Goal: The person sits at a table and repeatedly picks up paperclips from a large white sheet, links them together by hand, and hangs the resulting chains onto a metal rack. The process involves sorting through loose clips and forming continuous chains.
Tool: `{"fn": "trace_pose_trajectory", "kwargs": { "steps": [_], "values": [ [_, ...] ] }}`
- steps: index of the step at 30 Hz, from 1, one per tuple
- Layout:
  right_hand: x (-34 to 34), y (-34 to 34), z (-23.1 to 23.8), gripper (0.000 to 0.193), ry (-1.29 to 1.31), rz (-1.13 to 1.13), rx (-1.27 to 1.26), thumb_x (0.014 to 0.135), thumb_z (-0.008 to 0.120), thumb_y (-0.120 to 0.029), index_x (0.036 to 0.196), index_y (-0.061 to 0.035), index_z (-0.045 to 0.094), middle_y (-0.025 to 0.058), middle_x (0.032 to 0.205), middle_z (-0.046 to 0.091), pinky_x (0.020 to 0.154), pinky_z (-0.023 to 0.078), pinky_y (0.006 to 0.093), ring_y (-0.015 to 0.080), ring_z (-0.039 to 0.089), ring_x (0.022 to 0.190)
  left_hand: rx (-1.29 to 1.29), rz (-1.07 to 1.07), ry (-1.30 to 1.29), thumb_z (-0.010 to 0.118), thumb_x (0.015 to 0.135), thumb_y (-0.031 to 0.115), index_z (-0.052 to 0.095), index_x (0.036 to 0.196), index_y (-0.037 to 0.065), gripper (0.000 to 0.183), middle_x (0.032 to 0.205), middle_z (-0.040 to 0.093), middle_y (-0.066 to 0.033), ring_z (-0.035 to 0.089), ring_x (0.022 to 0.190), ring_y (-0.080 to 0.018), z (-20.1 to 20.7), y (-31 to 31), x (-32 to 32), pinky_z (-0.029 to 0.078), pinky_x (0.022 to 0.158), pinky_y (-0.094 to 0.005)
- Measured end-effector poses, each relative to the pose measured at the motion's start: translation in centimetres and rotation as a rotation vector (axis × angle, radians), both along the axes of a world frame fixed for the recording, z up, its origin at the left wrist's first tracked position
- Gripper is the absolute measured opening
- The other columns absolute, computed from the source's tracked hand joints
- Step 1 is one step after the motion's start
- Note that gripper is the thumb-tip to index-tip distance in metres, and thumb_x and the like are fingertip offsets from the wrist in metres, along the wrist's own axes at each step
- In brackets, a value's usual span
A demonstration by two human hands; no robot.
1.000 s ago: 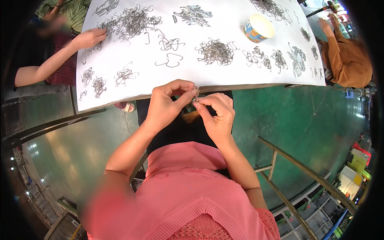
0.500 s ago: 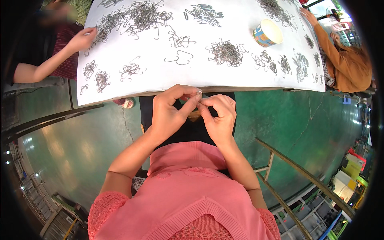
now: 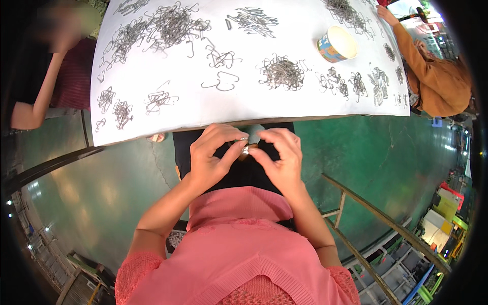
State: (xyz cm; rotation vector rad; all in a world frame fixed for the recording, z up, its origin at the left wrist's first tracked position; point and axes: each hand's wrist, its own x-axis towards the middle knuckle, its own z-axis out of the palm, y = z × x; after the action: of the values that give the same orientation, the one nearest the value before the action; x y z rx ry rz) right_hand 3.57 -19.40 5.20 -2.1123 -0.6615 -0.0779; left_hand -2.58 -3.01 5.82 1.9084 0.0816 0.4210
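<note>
In front of my lap, just off the table's near edge, my two hands work close together. My left hand [image 3: 213, 155] is closed in a pinch, thumb against forefinger, at a tiny shiny metallic piece whose kind I cannot make out. My right hand [image 3: 283, 155] faces it with thumb and forefinger apart, the thumb tip close to a small bright spot between the hands. Piles of bent grey wire hooks [image 3: 282, 72] lie on the white-covered table [image 3: 203, 109] beyond. A few loose wire hooks [image 3: 222, 81] are nearest to my left hand.
A blue patterned paper tub [image 3: 337, 44] stands at the table's right. Another person's arm [image 3: 44, 86] is at the left, and an orange-brown sleeve [image 3: 442, 84] at the right. A metal rail [image 3: 386, 221] crosses the green floor [image 3: 356, 152] to my right.
My hands have come slightly nearer to me, and the right fingers have parted from the left fingertips. The person at the left has drawn a hand back from the wire hooks.
</note>
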Motion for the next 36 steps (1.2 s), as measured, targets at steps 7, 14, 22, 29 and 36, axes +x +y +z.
{"fn": "trace_pose_trajectory", "kwargs": {
  "steps": [7, 14, 22, 29, 36],
  "values": [
    [11.7, -0.5, -2.1, 0.053, -0.176, -0.160, -0.183, 0.086, 0.062, -0.031, 0.126, 0.0018, 0.048, 0.0229, 0.125, 0.050, 0.100, 0.034, 0.0464, 0.0387, 0.046, 0.118, 0.062, -0.108, -0.103, 0.068, 0.075, 0.001, 0.066, 0.085, 0.003, 0.011, 0.085, 0.067, -0.0074, 0.063, 0.090, -0.0252, -3.1, 1.7, 1.5, 0.044, 0.090, -0.0399],
    [13.5, 2.2, -4.4, 0.058, -0.185, -0.069, -0.414, 0.089, 0.057, -0.036, 0.131, 0.0011, 0.043, 0.0222, 0.134, 0.045, 0.106, 0.026, 0.0527, 0.0379, 0.038, 0.128, -0.020, -0.115, -0.054, 0.068, 0.075, 0.003, 0.067, 0.084, 0.005, 0.009, 0.084, 0.067, -0.0057, 0.063, 0.095, -0.0243, -5.8, 3.0, 1.8, 0.039, 0.099, -0.0462],
    [12.9, 11.3, -3.2, 0.022, -0.263, 0.182, -0.254, 0.078, 0.067, -0.012, 0.099, -0.0055, 0.065, 0.0100, 0.105, 0.058, 0.083, 0.042, 0.0419, 0.0286, 0.054, 0.099, -0.063, -0.170, -0.086, 0.070, 0.074, 0.004, 0.067, 0.084, 0.006, 0.011, 0.085, 0.066, -0.0064, 0.063, 0.093, -0.0241, -6.5, 3.4, 1.9, 0.041, 0.097, -0.0454],
    [17.4, 21.7, -3.2, 0.052, -0.132, 0.226, -0.277, 0.074, 0.074, -0.026, 0.117, -0.0012, 0.057, 0.0158, 0.117, 0.053, 0.091, 0.040, 0.0440, 0.0322, 0.048, 0.108, -0.060, -0.168, -0.139, 0.072, 0.073, 0.005, 0.068, 0.086, 0.007, 0.014, 0.085, 0.065, -0.0065, 0.062, 0.088, -0.0212, -6.8, 3.5, 2.0, 0.045, 0.094, -0.0424],
    [17.2, 29.9, -3.6, 0.056, -0.216, 0.404, -0.432, 0.075, 0.072, -0.031, 0.124, -0.0108, 0.054, 0.0174, 0.122, 0.053, 0.091, 0.043, 0.0423, 0.0317, 0.050, 0.113, -0.069, -0.133, -0.168, 0.071, 0.075, 0.008, 0.066, 0.087, 0.008, 0.012, 0.086, 0.064, -0.0036, 0.061, 0.088, -0.0201, -7.0, 3.6, 1.9, 0.045, 0.096, -0.0406]
  ]
}}
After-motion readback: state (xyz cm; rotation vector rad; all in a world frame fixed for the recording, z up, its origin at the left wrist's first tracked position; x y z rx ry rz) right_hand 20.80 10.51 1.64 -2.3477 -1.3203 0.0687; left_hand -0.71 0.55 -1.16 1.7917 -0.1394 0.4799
